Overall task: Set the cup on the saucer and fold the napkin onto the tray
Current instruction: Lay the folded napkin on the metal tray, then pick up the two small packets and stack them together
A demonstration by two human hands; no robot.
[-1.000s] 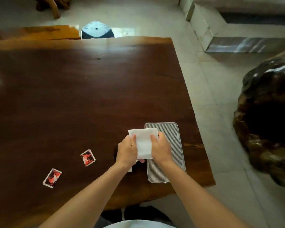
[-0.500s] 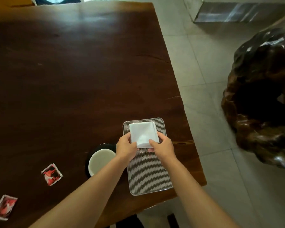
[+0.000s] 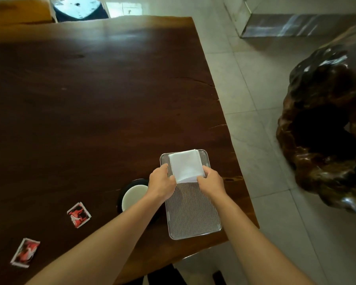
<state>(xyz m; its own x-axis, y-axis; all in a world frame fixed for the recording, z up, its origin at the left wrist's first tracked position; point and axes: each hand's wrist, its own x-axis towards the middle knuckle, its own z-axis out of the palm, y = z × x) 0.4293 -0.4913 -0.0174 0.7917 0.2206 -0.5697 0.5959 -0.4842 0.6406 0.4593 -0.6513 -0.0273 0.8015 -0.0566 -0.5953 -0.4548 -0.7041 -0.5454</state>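
Lying at the near left of the dark wooden table (image 3: 90,99) are two small red-and-white packets, one (image 3: 25,252) close to the near edge and the other (image 3: 79,214) a little farther in and to the right. Right of them a white cup (image 3: 133,197) sits on a dark saucer (image 3: 130,185), partly hidden behind the person's left forearm. The left hand (image 3: 161,185) is closed on the near left corner of a folded white napkin (image 3: 185,165), thumb on top. The napkin lies flat on the far end of a ribbed metal tray (image 3: 191,214), which sits near the table's right edge, just beside the saucer. The right hand (image 3: 211,182) is closed on the napkin's near right corner, so both hands grip the cloth from either side. Farther right, off the table, pale floor tiles (image 3: 255,161) lead to a large glossy dark carved wooden piece (image 3: 327,130).
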